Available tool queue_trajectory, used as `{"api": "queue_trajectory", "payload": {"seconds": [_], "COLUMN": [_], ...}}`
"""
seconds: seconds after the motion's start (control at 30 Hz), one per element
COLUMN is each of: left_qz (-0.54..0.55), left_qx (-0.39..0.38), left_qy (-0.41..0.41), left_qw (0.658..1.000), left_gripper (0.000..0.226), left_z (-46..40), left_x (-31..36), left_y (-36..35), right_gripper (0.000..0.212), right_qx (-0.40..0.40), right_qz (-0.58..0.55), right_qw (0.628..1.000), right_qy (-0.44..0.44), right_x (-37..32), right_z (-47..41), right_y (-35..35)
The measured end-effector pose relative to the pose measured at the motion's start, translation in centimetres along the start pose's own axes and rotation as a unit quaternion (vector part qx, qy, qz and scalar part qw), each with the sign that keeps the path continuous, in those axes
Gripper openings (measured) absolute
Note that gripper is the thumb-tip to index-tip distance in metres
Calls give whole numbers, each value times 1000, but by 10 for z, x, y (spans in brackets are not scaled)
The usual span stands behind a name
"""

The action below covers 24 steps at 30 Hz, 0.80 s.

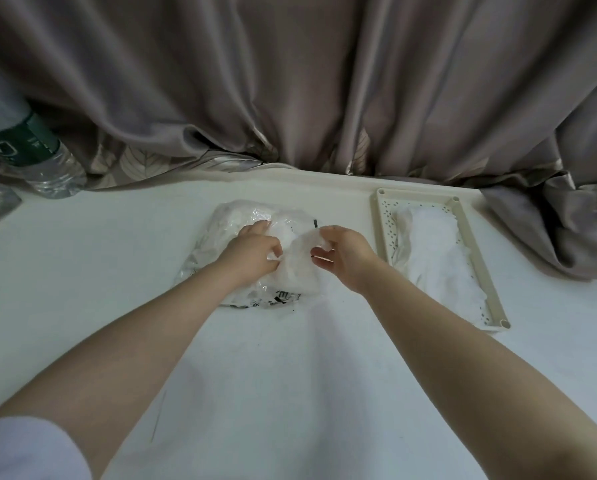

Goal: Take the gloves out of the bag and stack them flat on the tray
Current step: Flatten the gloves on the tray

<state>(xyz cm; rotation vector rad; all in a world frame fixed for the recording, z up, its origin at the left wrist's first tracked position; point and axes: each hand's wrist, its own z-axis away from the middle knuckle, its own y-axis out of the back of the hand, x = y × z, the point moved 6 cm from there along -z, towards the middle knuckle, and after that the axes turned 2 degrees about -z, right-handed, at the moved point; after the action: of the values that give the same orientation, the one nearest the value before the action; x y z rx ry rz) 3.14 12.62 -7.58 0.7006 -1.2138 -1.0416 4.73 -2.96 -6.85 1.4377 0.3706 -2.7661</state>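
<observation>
Fingers of both hands (pixel 252 254) (pixel 342 254) pinch one glove (pixel 299 268) | bag (pixel 221 223) print unreadable | tray (pixel 477 258) stacked

1. The bag (pixel 221 237) lies mid-table (pixel 82 271); both hands, left hand (pixel 252 254) and right hand (pixel 342 252), sit on it, filling the space right above it.
2. Left of the bag, the tabletop is bare as far as a bottle (pixel 37 150) lying at the far left corner.
3. Right of the bag, a narrow bare strip separates it from the tray (pixel 491 271), whose raised rim borders a pile of gloves (pixel 435 258).
4. Behind the bag, a curtain (pixel 290 81) hangs down to the table's back edge and spills over the corner beyond the tray.
5. Nearer than the bag, only the two forearms cross open tabletop.
</observation>
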Motion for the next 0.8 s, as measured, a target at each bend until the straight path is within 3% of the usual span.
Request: {"api": "queue_trajectory", "payload": {"seconds": [0.1, 0.2, 0.37, 0.53, 0.67, 0.8], "left_qz": [-21, -7, 129, 182, 231, 345], "left_qx": [1, -4, 156, 93, 106, 132], "left_qy": [2, 6, -45, -119, -77, 22], "left_qw": [1000, 1000, 978, 972, 964, 929], "left_gripper": [20, 24, 34, 74, 49, 27], "left_z": [1, 0, 10, 20, 17, 11], "left_x": [-2, -1, 24, 52, 45, 17], "left_y": [-1, -2, 29, 26, 24, 21], "right_gripper": [34, 34, 37, 40, 32, 21], "right_qx": [-35, -41, -45, -81, -95, -5], "right_qz": [-160, -233, -270, -291, -285, -276], "right_qw": [986, 971, 961, 953, 953, 956], "right_qy": [21, 41, 33, 25, 40, 103], "right_x": [-9, -17, -22, -26, -30, -36], "right_z": [3, 8, 16, 19, 20, 13], "right_y": [-3, 0, 5, -8, -17, -4]}}
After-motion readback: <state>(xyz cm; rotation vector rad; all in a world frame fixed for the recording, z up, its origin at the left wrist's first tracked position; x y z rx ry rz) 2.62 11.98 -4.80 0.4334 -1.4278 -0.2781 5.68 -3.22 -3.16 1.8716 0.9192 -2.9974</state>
